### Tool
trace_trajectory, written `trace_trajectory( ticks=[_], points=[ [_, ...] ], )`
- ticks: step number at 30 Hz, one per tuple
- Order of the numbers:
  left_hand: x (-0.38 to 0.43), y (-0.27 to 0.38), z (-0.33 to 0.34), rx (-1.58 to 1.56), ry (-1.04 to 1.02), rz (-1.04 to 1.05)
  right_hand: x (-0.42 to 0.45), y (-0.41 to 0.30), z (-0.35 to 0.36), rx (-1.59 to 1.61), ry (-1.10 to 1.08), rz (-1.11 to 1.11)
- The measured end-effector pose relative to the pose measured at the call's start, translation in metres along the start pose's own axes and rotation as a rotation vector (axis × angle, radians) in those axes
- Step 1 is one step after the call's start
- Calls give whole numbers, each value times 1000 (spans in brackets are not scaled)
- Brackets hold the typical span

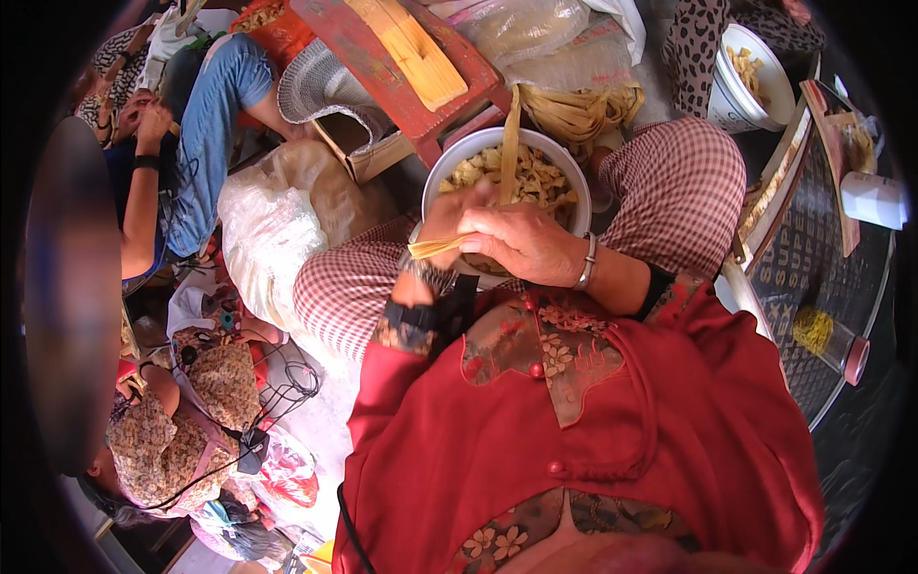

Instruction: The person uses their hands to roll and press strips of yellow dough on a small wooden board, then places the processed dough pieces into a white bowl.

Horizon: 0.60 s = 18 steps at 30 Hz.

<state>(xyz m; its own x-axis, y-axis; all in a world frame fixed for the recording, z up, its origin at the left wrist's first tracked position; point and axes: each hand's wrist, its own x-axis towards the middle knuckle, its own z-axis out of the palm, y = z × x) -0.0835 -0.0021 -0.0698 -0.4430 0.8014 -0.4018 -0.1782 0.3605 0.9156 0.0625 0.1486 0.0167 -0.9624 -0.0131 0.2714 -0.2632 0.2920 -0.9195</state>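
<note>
My right hand (532, 242), with a silver bangle at the wrist, pinches a flat, folded yellow strip (436, 247) between thumb and fingers. A longer strip (510, 147) of similar material rises from behind that hand, across the far rim. My left hand (453, 215) is blurred and partly behind the right one, so its grip is hidden. Both hands are over a round white basin (579, 168), held between my knees. Many small folded or knotted yellowish pieces (534, 172) fill much of it.
Beyond the basin stands a worn red wooden bench (401, 107) bearing a board (423, 61). A plastic sack (574, 57) holds a bundle of long strips (584, 107). At right are a white bucket (724, 100) and a clear jar (828, 343). People (215, 143) sit at left.
</note>
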Motion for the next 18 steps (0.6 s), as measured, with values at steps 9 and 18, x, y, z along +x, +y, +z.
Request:
trace_trajectory(
  ticks=[9, 18],
  points=[
    [52, 51, 71, -995, -82, -149, -20, -11, -16, 47, 107, -4],
    [29, 92, 122, -915, 22, -176, -58, -66, -48, 50, 226, 4]
  ],
)
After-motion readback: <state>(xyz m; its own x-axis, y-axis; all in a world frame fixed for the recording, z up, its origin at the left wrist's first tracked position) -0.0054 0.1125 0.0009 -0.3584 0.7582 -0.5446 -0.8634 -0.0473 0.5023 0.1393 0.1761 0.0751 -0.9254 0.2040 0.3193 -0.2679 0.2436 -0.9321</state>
